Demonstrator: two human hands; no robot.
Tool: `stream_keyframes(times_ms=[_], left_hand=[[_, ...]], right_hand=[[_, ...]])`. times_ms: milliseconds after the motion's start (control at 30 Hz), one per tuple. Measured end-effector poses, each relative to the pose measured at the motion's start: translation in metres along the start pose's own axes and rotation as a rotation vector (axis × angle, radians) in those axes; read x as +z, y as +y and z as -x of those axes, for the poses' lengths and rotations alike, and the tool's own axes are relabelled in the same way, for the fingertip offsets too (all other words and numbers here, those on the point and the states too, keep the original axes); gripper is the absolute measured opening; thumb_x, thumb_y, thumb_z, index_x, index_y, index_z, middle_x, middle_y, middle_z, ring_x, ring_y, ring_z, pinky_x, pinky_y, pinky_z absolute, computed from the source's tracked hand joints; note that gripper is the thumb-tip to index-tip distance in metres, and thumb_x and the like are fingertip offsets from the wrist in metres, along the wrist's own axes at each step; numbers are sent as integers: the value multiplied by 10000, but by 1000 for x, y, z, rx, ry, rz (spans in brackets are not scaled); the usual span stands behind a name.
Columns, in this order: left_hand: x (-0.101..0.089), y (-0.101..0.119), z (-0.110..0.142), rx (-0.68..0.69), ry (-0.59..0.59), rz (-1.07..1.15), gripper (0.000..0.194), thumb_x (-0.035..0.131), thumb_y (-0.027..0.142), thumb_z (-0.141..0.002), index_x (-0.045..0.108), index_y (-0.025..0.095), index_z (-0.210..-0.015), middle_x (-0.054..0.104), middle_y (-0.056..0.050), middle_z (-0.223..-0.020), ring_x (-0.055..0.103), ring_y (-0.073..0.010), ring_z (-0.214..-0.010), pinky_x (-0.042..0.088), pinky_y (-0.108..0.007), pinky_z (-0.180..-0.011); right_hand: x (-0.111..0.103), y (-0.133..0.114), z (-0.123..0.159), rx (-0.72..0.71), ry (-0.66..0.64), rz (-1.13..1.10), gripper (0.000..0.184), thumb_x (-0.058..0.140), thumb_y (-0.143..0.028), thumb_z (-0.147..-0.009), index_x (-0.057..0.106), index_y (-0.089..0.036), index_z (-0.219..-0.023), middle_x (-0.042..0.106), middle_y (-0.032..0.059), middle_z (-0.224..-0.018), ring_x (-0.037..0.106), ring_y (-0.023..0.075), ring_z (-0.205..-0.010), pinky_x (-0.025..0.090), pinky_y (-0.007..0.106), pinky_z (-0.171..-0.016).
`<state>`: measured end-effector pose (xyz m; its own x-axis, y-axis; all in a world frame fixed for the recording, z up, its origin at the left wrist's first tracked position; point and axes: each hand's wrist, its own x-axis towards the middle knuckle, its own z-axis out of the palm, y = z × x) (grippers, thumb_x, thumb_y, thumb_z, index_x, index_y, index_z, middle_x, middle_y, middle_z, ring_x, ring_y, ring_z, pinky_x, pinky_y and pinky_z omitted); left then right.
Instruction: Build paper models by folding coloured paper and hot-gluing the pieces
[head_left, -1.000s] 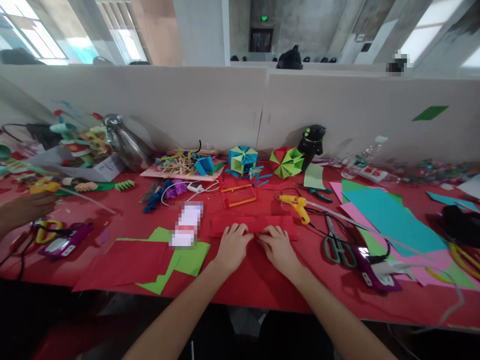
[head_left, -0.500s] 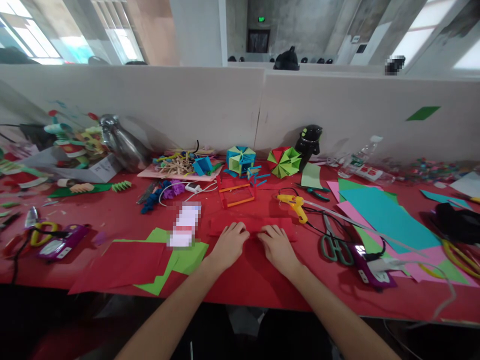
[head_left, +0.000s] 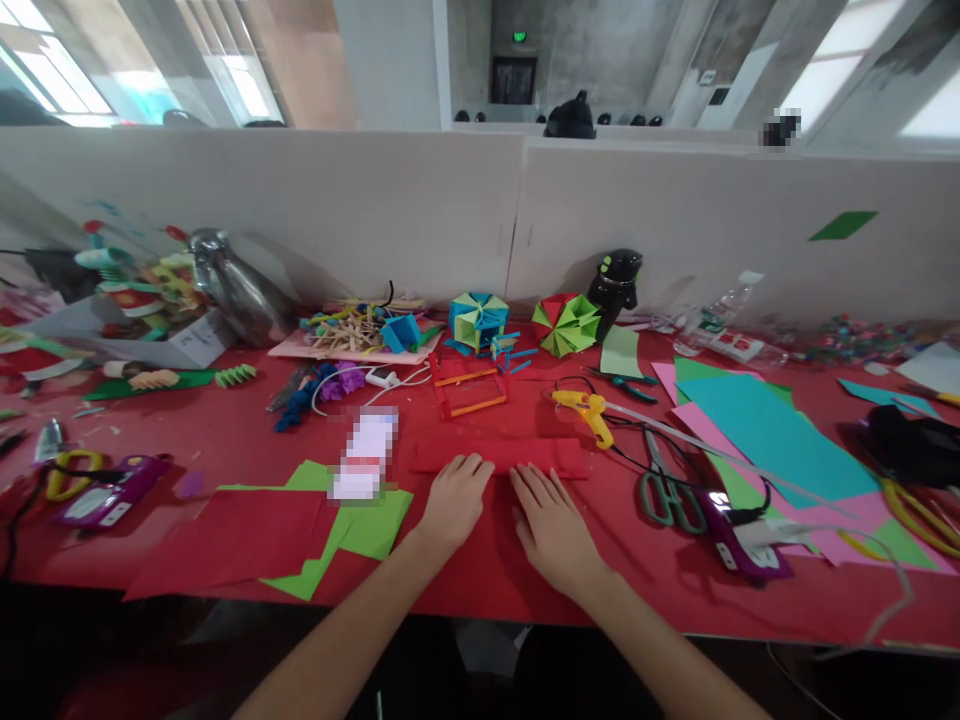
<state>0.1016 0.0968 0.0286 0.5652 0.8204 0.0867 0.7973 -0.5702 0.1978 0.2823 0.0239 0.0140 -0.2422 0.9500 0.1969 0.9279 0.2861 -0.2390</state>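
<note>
A folded strip of red paper lies crosswise on the red tabletop in front of me. My left hand rests on its near edge, left of the middle, with the fingers laid side by side on the paper. My right hand lies flat, its outstretched fingertips on the strip's near edge right of the middle. Neither hand is wrapped around anything. Just beyond the strip stands a small frame of red and orange sticks. Left of my hands is a phone with a blurred screen.
A yellow glue gun, green-handled scissors and a purple box with a cable lie to the right. Coloured sheets spread beyond them. Red sheets overlap green ones at left. A white partition runs behind.
My fingers were bent at the strip's middle; now my right hand has flattened and drawn slightly toward me. Another person's hand at far left has gone from view. The view has shifted slightly.
</note>
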Motion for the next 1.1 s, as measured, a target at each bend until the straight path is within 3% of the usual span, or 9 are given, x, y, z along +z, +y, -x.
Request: stream_keyframes(times_ms=[133, 267, 367, 467, 567, 967, 1100], left_hand=[[0, 10, 11, -8, 43, -15, 392, 460, 69, -913, 639, 157, -1251, 610, -113, -1311, 530, -279, -1235, 379, -459, -1130], [-5, 12, 13, -25, 40, -63, 381, 459, 108, -933, 636, 176, -1263, 599, -122, -1317, 541, -302, -1204, 454, -471, -1020], [-8, 6, 7, -13, -5, -52, 372, 427, 79, -947, 648, 193, -1224, 626, -99, -1231, 584, -275, -1097, 490, -430, -933], [-9, -4, -1, 23, -7, -23, 363, 436, 57, -940, 660, 219, -1175, 632, -72, -1153, 588, -246, -1032, 491, -389, -898], [-9, -13, -7, 53, -11, -1, 383, 441, 26, -925, 669, 255, -1129, 634, -41, -1074, 587, -211, -961, 489, -346, -866], [-7, -16, -12, 66, 8, 43, 387, 432, 6, -898, 676, 238, -1089, 621, -55, -1069, 569, -215, -982, 482, -356, -904], [-3, -16, -11, 56, 24, 46, 428, 428, 4, -888, 687, 239, -1135, 608, -61, -1111, 563, -212, -1031, 482, -349, -936]], right_hand=[[0, -3, 1, 24, -12, -15, 553, 399, -183, -948, 445, -104, -1494, 456, 111, -1556, 382, 259, -1457, 248, 509, -1220], [-1, -3, -6, 31, 15, -17, 505, 401, -196, -964, 500, -148, -1458, 514, 96, -1516, 426, 261, -1423, 211, 538, -1225], [-1, 0, -15, 56, 61, 6, 423, 402, -188, -975, 609, -161, -1343, 571, 120, -1446, 478, 282, -1349, 314, 498, -1168], [0, 8, -26, 97, 70, -11, 344, 423, -165, -974, 690, -192, -1190, 650, 122, -1263, 579, 263, -1127, 457, 410, -997], [-1, 17, -35, 87, 58, -53, 317, 441, -127, -965, 708, -223, -1106, 682, 87, -1105, 597, 229, -979, 478, 354, -887], [-4, 24, -42, 66, 16, -26, 346, 443, -54, -924, 687, -213, -1110, 675, 84, -1117, 558, 237, -1024, 427, 350, -887], [-4, 18, -37, 97, 46, 2, 326, 460, -129, -941, 697, -216, -1148, 635, 114, -1193, 523, 279, -1071, 425, 408, -894]])
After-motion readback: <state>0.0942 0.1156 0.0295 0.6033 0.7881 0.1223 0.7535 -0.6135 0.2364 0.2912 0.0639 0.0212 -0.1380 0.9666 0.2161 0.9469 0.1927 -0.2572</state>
